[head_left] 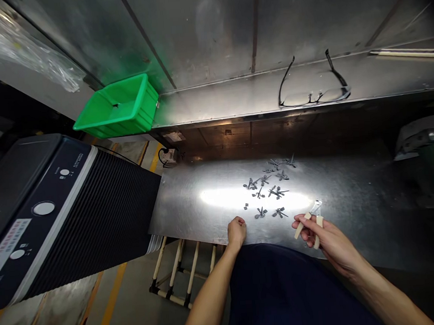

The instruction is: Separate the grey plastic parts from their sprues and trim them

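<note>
- The right hand (330, 238) is raised just above the near edge of the steel worktop (183, 205), its fingers (300, 221) curled narrowly around the cream grips of a pair of cutting pliers (319, 220).
- The pliers' metal head points away from the person, toward the far side of the worktop.
- The left hand (236, 232) rests on the near edge of the worktop, its fingers (239, 225) folded into a loose fist with nothing showing in them.
- Dark grey cast parts (267, 188) on branching runners lie scattered across the middle of the worktop, just beyond the two hands and touching neither.
- A few small loose grey bits (246, 206) lie among the nearer parts, on the left side of the scatter.
- A steel ledge (234, 98) runs behind the worktop, with eyeglasses (313, 95) lying open on it.
- A green plastic crate (117, 107) sits beyond the worktop's far left corner.
- A black machine (44, 208) with round buttons stands beside the worktop's left end.
- A pale pole rack (177, 276) stands on the floor below the worktop's near left corner.
</note>
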`<act>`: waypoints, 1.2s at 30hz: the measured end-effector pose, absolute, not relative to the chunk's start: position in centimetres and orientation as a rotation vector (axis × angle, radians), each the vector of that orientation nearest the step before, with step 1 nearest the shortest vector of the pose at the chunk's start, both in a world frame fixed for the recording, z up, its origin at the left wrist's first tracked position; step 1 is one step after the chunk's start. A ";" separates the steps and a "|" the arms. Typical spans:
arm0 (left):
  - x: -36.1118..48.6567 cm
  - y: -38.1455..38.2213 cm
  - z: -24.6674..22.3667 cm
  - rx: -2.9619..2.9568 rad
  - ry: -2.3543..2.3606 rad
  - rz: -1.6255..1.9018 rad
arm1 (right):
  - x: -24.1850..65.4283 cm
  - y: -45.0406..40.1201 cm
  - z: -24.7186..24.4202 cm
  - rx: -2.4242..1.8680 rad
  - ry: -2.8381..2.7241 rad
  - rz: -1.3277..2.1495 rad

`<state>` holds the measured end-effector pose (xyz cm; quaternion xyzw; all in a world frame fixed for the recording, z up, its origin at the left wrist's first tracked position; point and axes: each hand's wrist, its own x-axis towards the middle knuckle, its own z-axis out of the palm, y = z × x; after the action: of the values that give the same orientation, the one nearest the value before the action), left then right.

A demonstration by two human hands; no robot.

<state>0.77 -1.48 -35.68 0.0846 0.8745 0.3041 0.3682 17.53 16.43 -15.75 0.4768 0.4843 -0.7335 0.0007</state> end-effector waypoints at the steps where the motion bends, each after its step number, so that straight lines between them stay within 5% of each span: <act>1: 0.7 -1.5 -35.5 0.238 2.259 0.757 | 17.5 16.5 -15.7 1.498 1.527 -2.294; 21: -0.3 2.2 -32.2 0.550 2.392 0.575 | 17.8 16.6 -15.7 1.484 1.550 -2.297; 32: 1.8 6.4 -31.5 0.401 2.071 0.953 | 17.7 16.1 -16.0 1.492 1.567 -2.293; 36: 1.2 5.5 -27.7 0.173 1.777 1.232 | 17.4 16.1 -16.0 1.481 1.639 -2.240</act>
<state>1.19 5.50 -27.72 0.0704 0.7241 0.5023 0.4674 17.39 16.05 -16.04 0.4709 0.5208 -0.7121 -0.0023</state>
